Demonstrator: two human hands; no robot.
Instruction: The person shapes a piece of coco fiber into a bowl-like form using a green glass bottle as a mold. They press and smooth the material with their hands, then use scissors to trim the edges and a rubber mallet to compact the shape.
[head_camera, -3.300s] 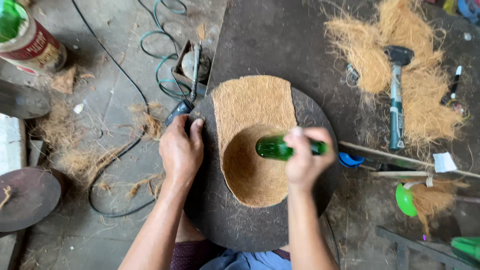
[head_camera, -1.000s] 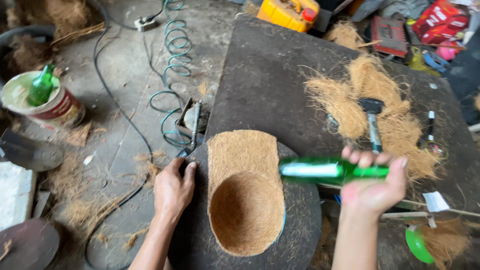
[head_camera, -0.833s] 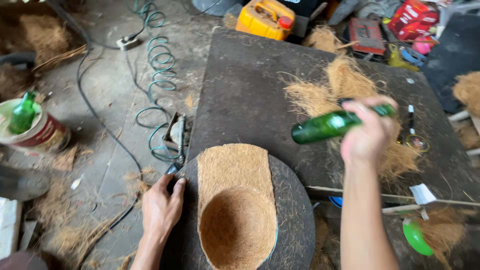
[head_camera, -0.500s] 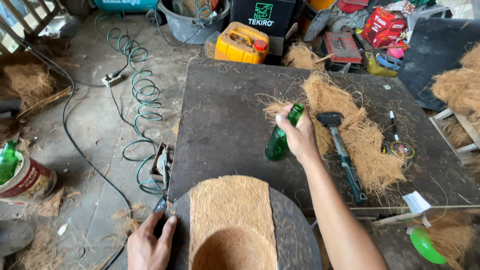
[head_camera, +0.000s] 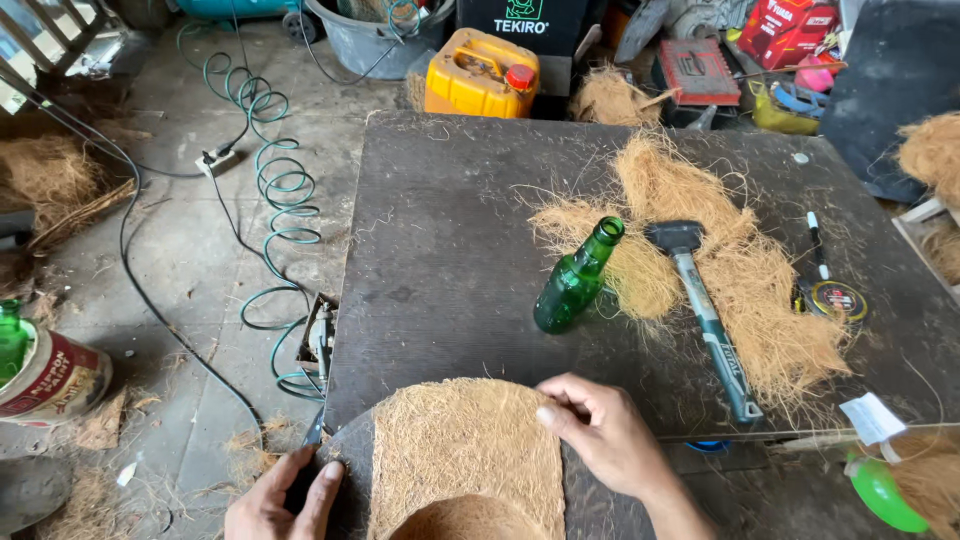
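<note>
- The right hand (head_camera: 610, 435) lies palm down with its fingers loosely curled, the fingertips pressing the right edge of the coir sheet (head_camera: 465, 455); it grips nothing.
- The left hand (head_camera: 285, 500) sits at the lower left, fingers bent against the rim of the dark round mould (head_camera: 350, 475) under the sheet. Only part of it shows at the frame edge, so whether it grips the rim or merely rests on it is hard to tell.
- The sheet is tan and fibrous, draped over the mould, with a hollow sinking at its lower middle where the frame cuts it off.
- A green glass bottle (head_camera: 578, 278) stands upright on the dark board (head_camera: 440, 250), free of both hands, well above the right hand and touching the edge of the loose fibre.
- That loose fibre (head_camera: 740, 270) spreads across the right half of the board.
- A hammer (head_camera: 705, 315) lies on the fibre just right of the bottle, head away from the person.
- A pen (head_camera: 817, 245) and a small tape roll (head_camera: 838, 298) lie further right.
- A green coiled hose (head_camera: 280, 200) runs over the concrete floor to the left.
- A yellow jerry can (head_camera: 480, 75) stands beyond the board's far edge.
- A tin (head_camera: 45, 370) sits at the far left.
</note>
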